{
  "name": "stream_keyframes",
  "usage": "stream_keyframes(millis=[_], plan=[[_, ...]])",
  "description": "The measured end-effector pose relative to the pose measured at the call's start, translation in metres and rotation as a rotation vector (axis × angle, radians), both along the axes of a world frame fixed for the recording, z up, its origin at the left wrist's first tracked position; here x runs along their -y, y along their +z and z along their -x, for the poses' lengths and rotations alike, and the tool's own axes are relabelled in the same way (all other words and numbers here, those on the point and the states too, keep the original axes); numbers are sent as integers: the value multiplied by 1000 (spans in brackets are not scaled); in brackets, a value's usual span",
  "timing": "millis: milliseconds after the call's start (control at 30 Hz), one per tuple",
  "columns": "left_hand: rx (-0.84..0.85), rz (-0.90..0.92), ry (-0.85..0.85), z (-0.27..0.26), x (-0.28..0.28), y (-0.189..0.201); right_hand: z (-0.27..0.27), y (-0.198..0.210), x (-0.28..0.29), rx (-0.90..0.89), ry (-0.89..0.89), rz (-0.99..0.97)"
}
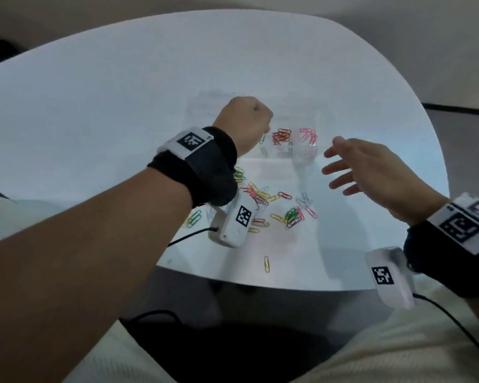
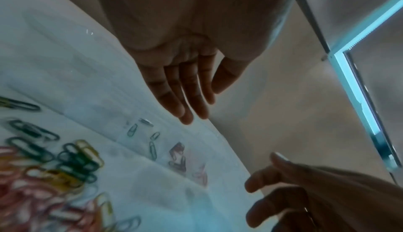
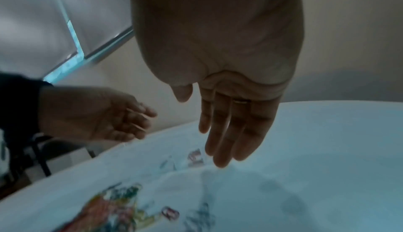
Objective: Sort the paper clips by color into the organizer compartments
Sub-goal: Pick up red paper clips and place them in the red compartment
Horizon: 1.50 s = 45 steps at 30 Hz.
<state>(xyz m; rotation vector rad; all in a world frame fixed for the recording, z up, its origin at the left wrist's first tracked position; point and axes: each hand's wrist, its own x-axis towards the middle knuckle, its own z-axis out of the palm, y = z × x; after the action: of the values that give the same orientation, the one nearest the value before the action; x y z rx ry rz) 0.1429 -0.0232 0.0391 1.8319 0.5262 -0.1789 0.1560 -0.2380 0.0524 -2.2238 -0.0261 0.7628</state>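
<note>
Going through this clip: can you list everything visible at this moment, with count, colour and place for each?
table: one, white, fills the view.
organizer: one, clear, mid-table beyond the loose pile; walls hard to make out.
red paper clips: a cluster, in one organizer compartment.
pink paper clips: a cluster, in the next compartment to the right.
loose paper clips: many, mixed yellow, green, pink, red and pale, scattered near the front edge.
yellow paper clip: one, alone nearest the front edge.
wrist bands with cameras: two, black and white.
left hand: above the organizer's left side, fingers straight in the wrist view.
right hand: open, fingers spread, right of the organizer.
</note>
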Motion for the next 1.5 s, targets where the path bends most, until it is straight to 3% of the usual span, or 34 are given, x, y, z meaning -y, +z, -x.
stream_keyframes(millis=[133,233,400,633,967,1300,1500], plan=[[-61,-112,-186,26,23,-7,2,-26,2,55,252,261],[-172,-277,-384,40,42,-25,8,-40,-5,77,385,344],[-251,-446,-474,52,58,-52,19,-61,-13,154,507,508],[-190,-475,-454,53,70,-67,20,-71,-12,172,509,521],[-110,-509,-501,51,71,-76,13,-78,-6,145,435,389],[-97,-369,-338,63,59,-76,10,-80,-8,184,438,383],[-70,-142,-174,69,56,-72,12,-76,-13,249,433,322]])
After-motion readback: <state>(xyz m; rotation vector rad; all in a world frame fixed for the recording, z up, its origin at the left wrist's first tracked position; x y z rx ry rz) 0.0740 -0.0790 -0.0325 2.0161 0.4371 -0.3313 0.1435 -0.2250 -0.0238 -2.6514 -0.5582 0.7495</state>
